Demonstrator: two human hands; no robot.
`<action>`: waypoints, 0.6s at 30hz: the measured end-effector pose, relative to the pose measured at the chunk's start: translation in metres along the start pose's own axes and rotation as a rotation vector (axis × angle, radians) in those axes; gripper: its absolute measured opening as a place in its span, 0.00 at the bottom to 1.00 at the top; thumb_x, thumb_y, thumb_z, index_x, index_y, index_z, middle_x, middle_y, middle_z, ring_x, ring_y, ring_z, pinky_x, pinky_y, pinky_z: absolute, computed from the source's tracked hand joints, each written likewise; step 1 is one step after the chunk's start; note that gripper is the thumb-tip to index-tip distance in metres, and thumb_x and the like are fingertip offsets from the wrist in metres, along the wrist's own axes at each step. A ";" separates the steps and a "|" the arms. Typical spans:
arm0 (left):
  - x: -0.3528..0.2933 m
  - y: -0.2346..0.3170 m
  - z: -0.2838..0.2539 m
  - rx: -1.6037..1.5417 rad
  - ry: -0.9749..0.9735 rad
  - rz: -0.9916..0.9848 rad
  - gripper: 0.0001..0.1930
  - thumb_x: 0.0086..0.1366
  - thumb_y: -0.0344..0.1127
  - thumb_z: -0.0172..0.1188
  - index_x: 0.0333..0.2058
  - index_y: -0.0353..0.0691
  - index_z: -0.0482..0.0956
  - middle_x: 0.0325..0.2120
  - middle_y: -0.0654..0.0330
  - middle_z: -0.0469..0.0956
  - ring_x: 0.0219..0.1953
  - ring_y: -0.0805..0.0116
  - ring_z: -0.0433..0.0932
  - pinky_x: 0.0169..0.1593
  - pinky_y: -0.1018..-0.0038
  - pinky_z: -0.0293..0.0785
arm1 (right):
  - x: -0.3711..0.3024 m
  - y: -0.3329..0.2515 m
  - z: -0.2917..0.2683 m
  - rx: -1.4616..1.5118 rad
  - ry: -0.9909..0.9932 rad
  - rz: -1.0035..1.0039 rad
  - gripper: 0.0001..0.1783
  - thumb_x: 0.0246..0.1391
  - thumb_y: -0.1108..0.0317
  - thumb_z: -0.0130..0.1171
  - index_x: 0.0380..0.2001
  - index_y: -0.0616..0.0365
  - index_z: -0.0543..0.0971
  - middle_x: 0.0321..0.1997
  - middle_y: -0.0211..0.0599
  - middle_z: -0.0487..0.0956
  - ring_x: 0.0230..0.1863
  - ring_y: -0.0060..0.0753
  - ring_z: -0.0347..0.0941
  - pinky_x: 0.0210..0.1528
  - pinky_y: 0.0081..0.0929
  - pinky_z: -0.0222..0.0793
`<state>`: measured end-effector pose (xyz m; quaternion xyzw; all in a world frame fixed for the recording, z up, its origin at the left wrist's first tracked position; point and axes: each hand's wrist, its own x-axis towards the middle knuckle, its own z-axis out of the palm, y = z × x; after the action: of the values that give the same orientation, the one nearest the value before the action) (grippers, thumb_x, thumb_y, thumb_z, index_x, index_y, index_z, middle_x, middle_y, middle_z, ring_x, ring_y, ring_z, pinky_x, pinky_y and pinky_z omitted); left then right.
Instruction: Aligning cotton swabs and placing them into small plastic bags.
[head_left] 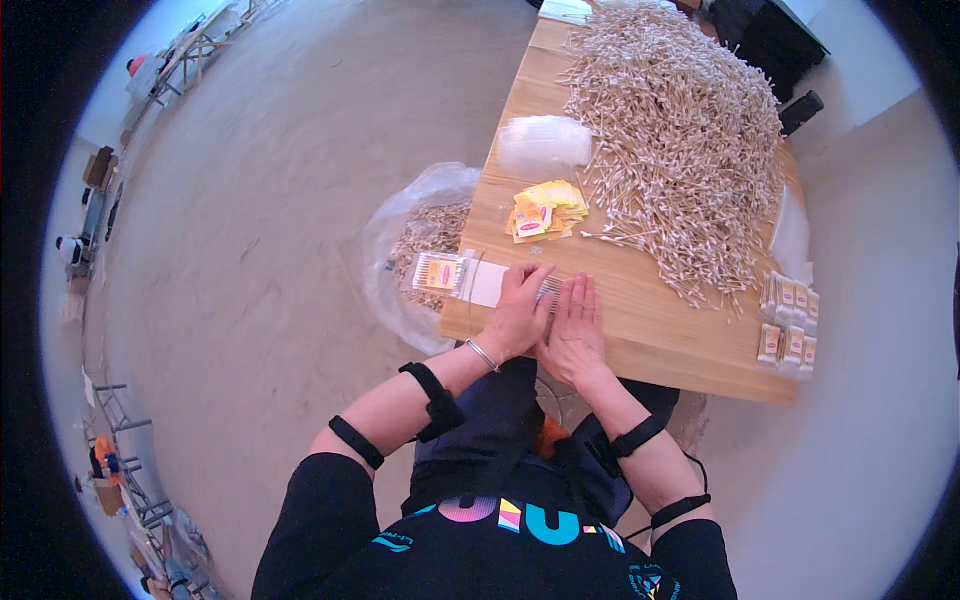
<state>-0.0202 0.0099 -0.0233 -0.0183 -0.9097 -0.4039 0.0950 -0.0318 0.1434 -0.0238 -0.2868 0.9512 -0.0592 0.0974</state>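
Wooden table (pixel 650 352) heaped with cotton swabs (pixel 680 140)
The pile covers its far right; translucent plastic bags (pixel 545 143) and yellow cards (pixel 545 208) lie left of it, small packs (pixel 790 325) by the near right corner.

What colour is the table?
The table is light brown, with wood grain, best seen in the head view.
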 end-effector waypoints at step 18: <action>0.003 -0.043 -0.029 -0.864 0.262 -0.404 0.21 0.71 0.39 0.40 0.56 0.30 0.65 0.56 0.52 0.67 0.59 0.67 0.63 0.63 0.72 0.55 | 0.032 -0.062 0.015 0.210 0.147 -0.030 0.47 0.53 0.47 0.46 0.62 0.75 0.44 0.69 0.63 0.38 0.71 0.60 0.27 0.70 0.50 0.23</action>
<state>-0.0233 -0.0403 -0.0354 0.1714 -0.6247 -0.7535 0.1121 -0.0217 0.0735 -0.0331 -0.2839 0.9400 -0.1807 0.0560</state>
